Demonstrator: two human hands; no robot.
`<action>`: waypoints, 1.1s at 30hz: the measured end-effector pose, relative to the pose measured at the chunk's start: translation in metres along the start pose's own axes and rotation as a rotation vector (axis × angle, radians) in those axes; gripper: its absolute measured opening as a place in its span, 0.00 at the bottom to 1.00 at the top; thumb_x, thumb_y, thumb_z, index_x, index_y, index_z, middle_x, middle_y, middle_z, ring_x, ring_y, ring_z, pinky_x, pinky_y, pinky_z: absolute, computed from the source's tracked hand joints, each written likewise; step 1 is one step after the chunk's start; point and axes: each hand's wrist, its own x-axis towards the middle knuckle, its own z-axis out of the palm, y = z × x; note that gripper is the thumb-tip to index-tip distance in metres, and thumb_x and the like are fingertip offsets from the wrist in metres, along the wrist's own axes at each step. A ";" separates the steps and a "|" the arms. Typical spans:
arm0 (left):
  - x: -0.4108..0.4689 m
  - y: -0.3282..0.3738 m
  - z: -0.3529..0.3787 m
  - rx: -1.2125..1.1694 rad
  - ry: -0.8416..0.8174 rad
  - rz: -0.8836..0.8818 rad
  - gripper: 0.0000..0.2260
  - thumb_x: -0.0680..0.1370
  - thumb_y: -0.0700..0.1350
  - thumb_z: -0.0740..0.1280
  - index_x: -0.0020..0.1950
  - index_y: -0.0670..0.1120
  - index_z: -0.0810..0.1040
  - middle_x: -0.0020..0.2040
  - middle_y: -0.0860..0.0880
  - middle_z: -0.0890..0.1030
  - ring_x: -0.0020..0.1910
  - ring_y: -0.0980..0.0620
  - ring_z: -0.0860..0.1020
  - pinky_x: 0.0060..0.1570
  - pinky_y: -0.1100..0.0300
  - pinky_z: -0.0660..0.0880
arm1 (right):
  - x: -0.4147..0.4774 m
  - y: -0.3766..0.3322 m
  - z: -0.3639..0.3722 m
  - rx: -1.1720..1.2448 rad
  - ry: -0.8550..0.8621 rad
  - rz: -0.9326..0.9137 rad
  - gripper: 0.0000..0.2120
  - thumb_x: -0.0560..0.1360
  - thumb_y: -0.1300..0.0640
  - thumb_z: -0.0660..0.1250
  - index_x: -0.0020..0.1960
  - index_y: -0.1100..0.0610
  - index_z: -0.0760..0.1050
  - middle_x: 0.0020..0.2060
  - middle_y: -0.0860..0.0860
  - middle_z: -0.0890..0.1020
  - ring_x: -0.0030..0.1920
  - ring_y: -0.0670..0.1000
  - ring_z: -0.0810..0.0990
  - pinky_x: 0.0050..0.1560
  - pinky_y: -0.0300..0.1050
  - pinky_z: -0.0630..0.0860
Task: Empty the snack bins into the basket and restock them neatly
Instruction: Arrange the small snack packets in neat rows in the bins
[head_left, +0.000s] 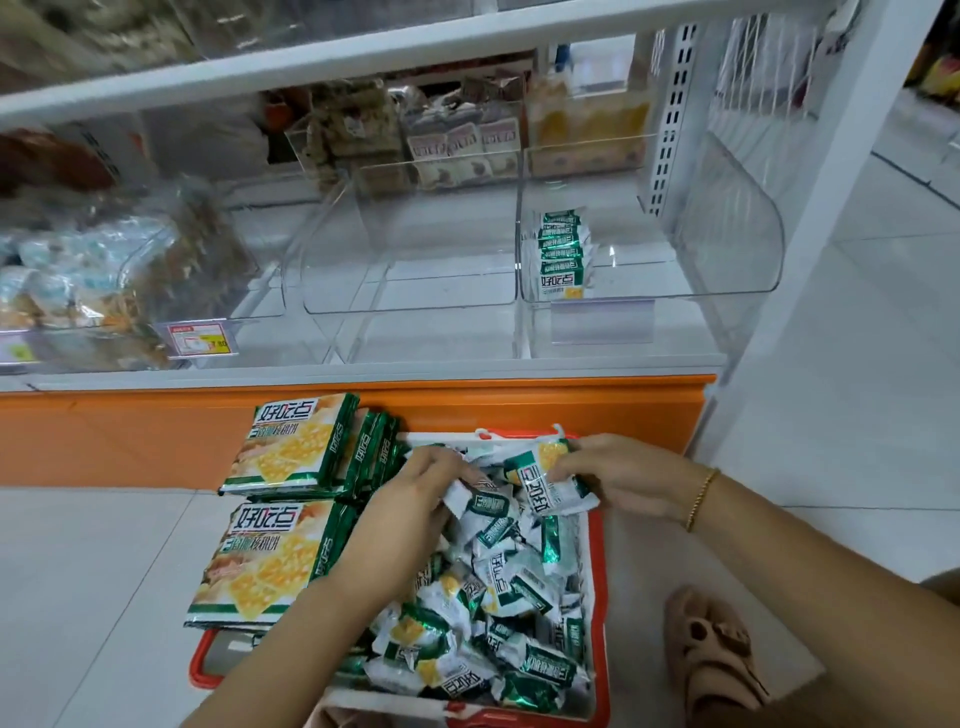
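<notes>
Two crinkly foil packets (548, 488): left hand (415, 486) pinches one, right hand (623, 478) another, above the rectangular orange basket (601, 571).

The right wrist wears a gold bracelet (701, 498), one foot a beige slipper (714, 657).

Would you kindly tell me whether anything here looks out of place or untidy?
Nothing looks damaged or spilled. The large cracker packs lie flat over the left rim of the basket, overhanging the floor rather than inside it; the small packets form a loose heap. The row in the right bin stands neat.
</notes>
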 end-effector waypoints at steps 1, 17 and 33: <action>0.000 0.002 -0.006 0.000 0.061 0.038 0.24 0.70 0.28 0.67 0.57 0.54 0.74 0.62 0.56 0.72 0.43 0.54 0.77 0.41 0.56 0.76 | -0.004 -0.007 -0.007 0.089 -0.034 -0.030 0.10 0.76 0.63 0.66 0.55 0.67 0.74 0.52 0.62 0.79 0.50 0.53 0.76 0.56 0.45 0.75; 0.022 0.019 -0.032 0.012 0.365 0.183 0.27 0.67 0.30 0.73 0.57 0.55 0.72 0.58 0.58 0.71 0.51 0.62 0.73 0.40 0.64 0.73 | -0.009 -0.028 0.026 1.073 -0.091 -0.055 0.18 0.67 0.67 0.70 0.56 0.69 0.75 0.50 0.66 0.82 0.47 0.59 0.84 0.44 0.51 0.83; 0.044 0.045 -0.033 -1.493 -0.013 -0.669 0.09 0.76 0.29 0.61 0.54 0.32 0.76 0.45 0.33 0.83 0.37 0.45 0.84 0.36 0.58 0.82 | -0.011 -0.036 0.010 0.530 -0.134 -0.205 0.23 0.73 0.53 0.68 0.63 0.65 0.76 0.58 0.63 0.80 0.59 0.59 0.79 0.57 0.46 0.79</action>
